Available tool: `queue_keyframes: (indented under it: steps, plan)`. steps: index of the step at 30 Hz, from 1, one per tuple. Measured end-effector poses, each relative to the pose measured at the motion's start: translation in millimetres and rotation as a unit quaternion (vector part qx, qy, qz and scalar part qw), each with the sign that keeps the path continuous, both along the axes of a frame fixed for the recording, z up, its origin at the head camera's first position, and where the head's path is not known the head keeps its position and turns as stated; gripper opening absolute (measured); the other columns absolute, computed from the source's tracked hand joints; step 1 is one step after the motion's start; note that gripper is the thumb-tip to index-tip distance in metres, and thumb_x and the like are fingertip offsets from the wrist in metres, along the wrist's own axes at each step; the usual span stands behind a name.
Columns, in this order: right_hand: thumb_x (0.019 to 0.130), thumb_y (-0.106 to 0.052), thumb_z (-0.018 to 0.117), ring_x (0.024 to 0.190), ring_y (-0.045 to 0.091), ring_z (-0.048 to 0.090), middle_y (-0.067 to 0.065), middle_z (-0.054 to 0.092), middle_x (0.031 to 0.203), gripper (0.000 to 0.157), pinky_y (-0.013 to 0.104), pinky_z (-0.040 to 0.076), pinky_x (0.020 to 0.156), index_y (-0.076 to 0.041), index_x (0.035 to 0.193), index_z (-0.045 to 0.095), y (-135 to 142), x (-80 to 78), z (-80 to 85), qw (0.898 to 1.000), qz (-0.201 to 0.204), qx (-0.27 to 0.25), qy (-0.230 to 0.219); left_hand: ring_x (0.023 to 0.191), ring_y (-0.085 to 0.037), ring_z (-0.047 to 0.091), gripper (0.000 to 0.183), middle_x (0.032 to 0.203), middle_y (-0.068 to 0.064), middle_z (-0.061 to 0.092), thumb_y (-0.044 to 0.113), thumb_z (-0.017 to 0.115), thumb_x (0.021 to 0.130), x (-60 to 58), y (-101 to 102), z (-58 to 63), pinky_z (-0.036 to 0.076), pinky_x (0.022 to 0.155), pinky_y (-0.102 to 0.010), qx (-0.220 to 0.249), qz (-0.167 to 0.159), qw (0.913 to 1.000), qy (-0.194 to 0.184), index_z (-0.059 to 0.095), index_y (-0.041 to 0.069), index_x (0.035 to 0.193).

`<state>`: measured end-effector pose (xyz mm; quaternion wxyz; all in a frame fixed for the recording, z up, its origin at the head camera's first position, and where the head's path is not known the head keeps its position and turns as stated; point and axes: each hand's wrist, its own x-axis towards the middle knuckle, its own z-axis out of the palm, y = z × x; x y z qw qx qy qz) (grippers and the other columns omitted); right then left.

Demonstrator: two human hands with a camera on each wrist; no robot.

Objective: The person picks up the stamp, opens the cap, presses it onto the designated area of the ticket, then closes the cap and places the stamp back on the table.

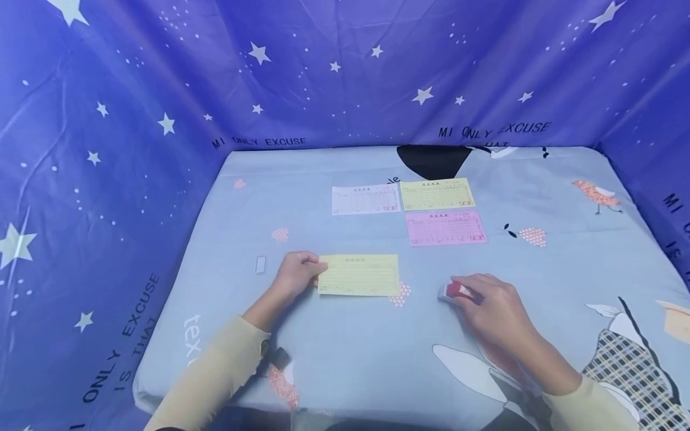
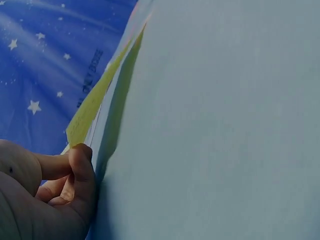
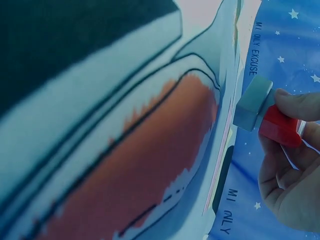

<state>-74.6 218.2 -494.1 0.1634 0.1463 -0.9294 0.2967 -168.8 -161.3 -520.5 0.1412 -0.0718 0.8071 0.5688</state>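
In the head view my left hand (image 1: 295, 274) pinches the left edge of a yellow printed slip (image 1: 360, 276) between thumb and fingers. The left wrist view shows that slip (image 2: 92, 111) edge-on, tilted a little off the cloth. On the right, my right hand (image 1: 495, 306) grips a small red stamp (image 1: 460, 291) with a grey block-shaped end, apart from the slip. In the right wrist view the thumb and fingers close round the red part of the stamp (image 3: 279, 126), and its grey end points away from the palm.
Farther back lie a white slip (image 1: 365, 200), another yellow slip (image 1: 435, 195) and a pink slip (image 1: 446, 228), each with a small red boxed mark at its lower right. A light blue patterned cloth (image 1: 242, 209) covers the table. Blue star-printed curtains (image 1: 323, 90) enclose it.
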Motion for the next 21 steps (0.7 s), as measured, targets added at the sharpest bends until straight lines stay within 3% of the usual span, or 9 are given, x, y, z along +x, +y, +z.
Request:
queue_keyframes:
  steps: [6, 21]
  plan:
    - [0.070, 0.002, 0.086, 0.091, 0.026, 0.071, 0.003, 0.076, 0.094, 0.039, 0.036, 0.051, 0.079, -0.006, 0.108, 0.077, -7, -3.4, 2.7, 1.000, 0.011, -0.009, -0.007, 0.059, -0.017, 0.062, 0.010, 0.078, -0.009, 0.071, 0.009, 0.074, 0.088, 8.7, 11, 2.6, 0.045, 0.054, -0.025, -0.007, -0.013, 0.9999, -0.004, 0.071, -0.001, 0.088]
    - [0.072, 0.002, 0.086, 0.092, 0.024, 0.070, 0.002, 0.076, 0.094, 0.036, 0.042, 0.052, 0.082, -0.006, 0.106, 0.078, -22, -4.4, 8.7, 0.999, 0.032, -0.010, -0.024, 0.056, -0.016, 0.061, 0.009, 0.072, -0.004, 0.070, 0.011, 0.076, 0.087, 16.3, 23, 4.2, 0.048, 0.052, -0.025, -0.080, -0.038, 0.9960, 0.013, 0.073, 0.002, 0.088]
